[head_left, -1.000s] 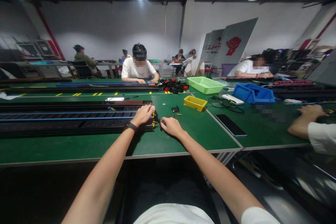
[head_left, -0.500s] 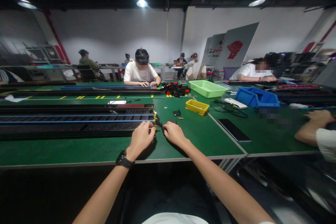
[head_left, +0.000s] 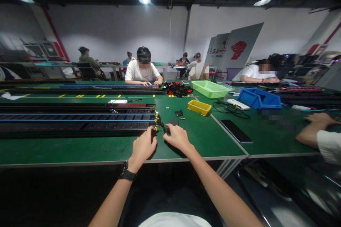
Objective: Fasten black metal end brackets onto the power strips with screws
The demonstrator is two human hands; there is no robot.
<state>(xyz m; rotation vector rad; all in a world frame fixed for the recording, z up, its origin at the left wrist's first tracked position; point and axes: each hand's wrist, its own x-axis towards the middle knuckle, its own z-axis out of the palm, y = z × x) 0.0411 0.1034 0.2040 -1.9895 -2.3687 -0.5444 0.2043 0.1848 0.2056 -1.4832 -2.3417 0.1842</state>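
"How far along is it?"

"Partway, I'd judge; the right hand (head_left: pixel 178 136) pinches a black end piece (head_left: pixel 163 127) just off the right end of the near socket strip (head_left: pixel 66 127); the piece isn't seated, and yellow wire ends (head_left: pixel 156 128) show there."

"And the left hand (head_left: pixel 144 147)?"

"Fingers bent, fingertips at the strip's right end; whether they grip a wire, I cannot tell; both hands are palm down, close together but apart, forearms reaching in from the near edge."

"Beyond them?"

"A black bracket (head_left: pixel 179 113) and a small brass-coloured piece (head_left: pixel 182 118) lie loose on the green table (head_left: pixel 213 142), seemingly unused; a yellow bin (head_left: pixel 199 108) stands farther right."
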